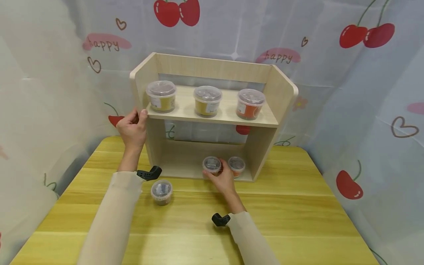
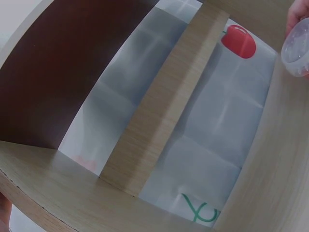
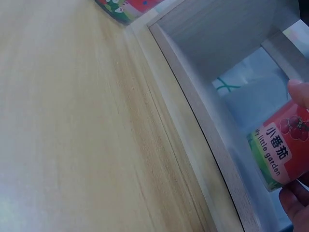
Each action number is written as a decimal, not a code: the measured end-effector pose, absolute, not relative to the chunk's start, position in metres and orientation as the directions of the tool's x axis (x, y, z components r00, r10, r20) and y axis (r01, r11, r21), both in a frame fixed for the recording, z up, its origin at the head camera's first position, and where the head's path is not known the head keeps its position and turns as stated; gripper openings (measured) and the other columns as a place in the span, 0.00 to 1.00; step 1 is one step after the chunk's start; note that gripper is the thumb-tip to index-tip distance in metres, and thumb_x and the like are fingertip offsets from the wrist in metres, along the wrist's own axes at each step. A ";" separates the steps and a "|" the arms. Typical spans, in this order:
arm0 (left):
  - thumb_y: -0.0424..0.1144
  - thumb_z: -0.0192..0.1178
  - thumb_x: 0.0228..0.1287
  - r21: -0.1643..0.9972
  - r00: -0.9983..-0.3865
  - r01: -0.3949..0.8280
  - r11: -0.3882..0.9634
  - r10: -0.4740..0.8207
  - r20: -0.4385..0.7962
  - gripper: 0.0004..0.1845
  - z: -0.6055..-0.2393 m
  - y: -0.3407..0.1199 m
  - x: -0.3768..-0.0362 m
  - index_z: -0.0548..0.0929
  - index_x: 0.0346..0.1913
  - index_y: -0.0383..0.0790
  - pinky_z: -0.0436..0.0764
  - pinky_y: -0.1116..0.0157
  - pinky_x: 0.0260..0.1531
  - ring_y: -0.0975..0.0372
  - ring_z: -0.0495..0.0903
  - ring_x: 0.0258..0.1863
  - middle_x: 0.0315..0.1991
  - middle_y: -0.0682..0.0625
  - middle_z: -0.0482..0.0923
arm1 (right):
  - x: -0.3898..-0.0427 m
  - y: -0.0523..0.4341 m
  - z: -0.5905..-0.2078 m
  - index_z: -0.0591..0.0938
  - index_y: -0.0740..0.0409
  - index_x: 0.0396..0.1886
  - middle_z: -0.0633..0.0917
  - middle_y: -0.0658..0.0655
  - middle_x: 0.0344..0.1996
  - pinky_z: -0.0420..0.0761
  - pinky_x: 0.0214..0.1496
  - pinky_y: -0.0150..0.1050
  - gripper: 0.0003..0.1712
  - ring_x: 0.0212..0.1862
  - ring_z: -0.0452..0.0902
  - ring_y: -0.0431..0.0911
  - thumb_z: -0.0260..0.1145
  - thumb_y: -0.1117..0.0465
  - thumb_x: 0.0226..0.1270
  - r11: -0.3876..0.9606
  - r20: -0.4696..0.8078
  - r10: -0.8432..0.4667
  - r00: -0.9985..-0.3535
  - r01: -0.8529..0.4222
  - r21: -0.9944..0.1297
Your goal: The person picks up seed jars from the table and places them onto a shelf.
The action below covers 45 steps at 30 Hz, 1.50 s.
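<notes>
The right hand point(image 1: 222, 179) is curled round a small lidded cup point(image 1: 212, 165) at the front edge of the lower shelf of a wooden rack point(image 1: 284, 96); fingers and thumb grip its sides, and the right wrist view shows the same cup point(image 3: 282, 151) with a red and green label pinched between a fingertip above and the thumb below. The cup sits just inside the lower shelf's front lip. Just beside it, to its right, stands a second small cup point(image 1: 236, 165) with orange contents, close to the rack's right wall; whether the two touch cannot be told.

The left hand point(image 1: 132, 128) holds the rack's left side panel at the level of the upper shelf, thumb hooked over the front edge and fingers curled behind (the left wrist view shows only the rack's interior and the backdrop).

A third small cup point(image 1: 161, 191) with dark contents stands on the yellow wooden surface point(image 1: 298, 206), outside the rack, near the left forearm and well apart from the right hand.

On the upper shelf stand three larger lidded tubs in a row: the left tub point(image 1: 161, 95), the middle tub point(image 1: 207, 100) and an orange-labelled right tub point(image 1: 250, 103). A cherry-printed curtain point(image 1: 364, 92) hangs behind and to both sides.
</notes>
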<state>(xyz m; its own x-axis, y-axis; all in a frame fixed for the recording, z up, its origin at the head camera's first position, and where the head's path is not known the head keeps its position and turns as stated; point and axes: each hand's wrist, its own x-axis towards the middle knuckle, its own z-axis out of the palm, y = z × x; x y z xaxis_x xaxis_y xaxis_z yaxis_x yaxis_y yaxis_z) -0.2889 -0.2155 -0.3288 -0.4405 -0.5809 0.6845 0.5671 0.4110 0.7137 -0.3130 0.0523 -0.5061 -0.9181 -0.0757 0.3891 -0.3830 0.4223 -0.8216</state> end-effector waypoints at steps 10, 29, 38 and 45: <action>0.34 0.61 0.63 0.715 -0.441 0.565 0.412 -0.582 0.683 0.14 -0.340 -0.224 -0.303 0.85 0.39 0.21 0.70 0.75 0.28 0.72 0.68 0.22 0.21 0.75 0.73 | -0.318 0.046 -0.506 0.72 0.66 0.64 0.82 0.66 0.52 0.80 0.50 0.52 0.42 0.50 0.80 0.58 0.79 0.54 0.52 0.407 0.372 -0.100 -0.923 -0.379 -0.831; 0.32 0.60 0.63 0.710 -0.434 0.565 0.421 -0.580 0.689 0.13 -0.338 -0.222 -0.301 0.86 0.42 0.22 0.71 0.76 0.28 0.73 0.69 0.22 0.25 0.60 0.79 | -0.326 0.045 -0.511 0.66 0.66 0.71 0.77 0.68 0.60 0.74 0.58 0.55 0.47 0.58 0.76 0.61 0.76 0.52 0.56 0.479 0.300 -0.114 -0.947 -0.317 -0.818; 0.33 0.61 0.63 0.704 -0.424 0.574 0.419 -0.583 0.693 0.14 -0.340 -0.226 -0.305 0.85 0.37 0.20 0.69 0.75 0.27 0.72 0.67 0.21 0.20 0.72 0.72 | -0.315 0.045 -0.509 0.56 0.63 0.76 0.71 0.69 0.66 0.67 0.64 0.59 0.57 0.65 0.69 0.62 0.77 0.51 0.54 0.471 0.302 -0.119 -0.946 -0.322 -0.821; 0.40 0.63 0.63 0.702 -0.427 0.567 0.430 -0.575 0.697 0.16 -0.350 -0.235 -0.315 0.87 0.34 0.25 0.69 0.74 0.26 0.70 0.68 0.20 0.19 0.67 0.73 | -0.300 0.043 -0.508 0.51 0.60 0.78 0.67 0.71 0.69 0.66 0.66 0.58 0.60 0.69 0.64 0.62 0.77 0.51 0.55 0.461 0.272 -0.124 -0.954 -0.298 -0.836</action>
